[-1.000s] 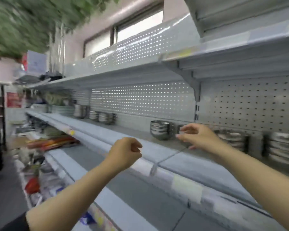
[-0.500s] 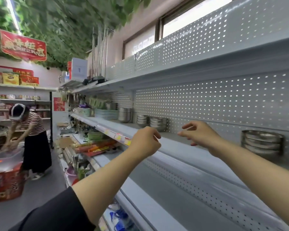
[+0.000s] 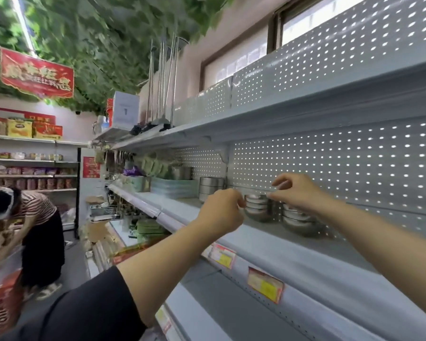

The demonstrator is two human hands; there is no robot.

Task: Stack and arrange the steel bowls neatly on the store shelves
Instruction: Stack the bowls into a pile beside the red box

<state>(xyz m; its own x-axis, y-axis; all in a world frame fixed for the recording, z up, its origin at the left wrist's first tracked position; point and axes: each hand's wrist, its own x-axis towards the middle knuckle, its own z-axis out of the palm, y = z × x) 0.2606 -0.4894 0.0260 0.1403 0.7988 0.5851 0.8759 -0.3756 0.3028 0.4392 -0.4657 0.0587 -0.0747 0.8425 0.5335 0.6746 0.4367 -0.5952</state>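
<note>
Reaching for the stack of steel bowls (image 3: 257, 207) at the back of the middle shelf (image 3: 293, 252), against the pegboard (image 3: 330, 168). Left hand (image 3: 223, 212) is curled, fingertips at the stack's left rim; contact likely but can't confirm. Right hand (image 3: 295, 193) sits above the top rim, fingers loosely bent, nothing visibly pinched. Second bowl stack (image 3: 298, 219) is just beside the first, partly hidden by the right wrist. Taller steel pots (image 3: 210, 188) stand further left, next to a pile of pale trays (image 3: 174, 188). Bowls look rigid, light, smooth, so probably slippery and noisy; nested ones may stick or slide. Best hold: both hands on opposite rims, lifting the whole stack level. Bowls appear empty; interiors mostly not visible.
</note>
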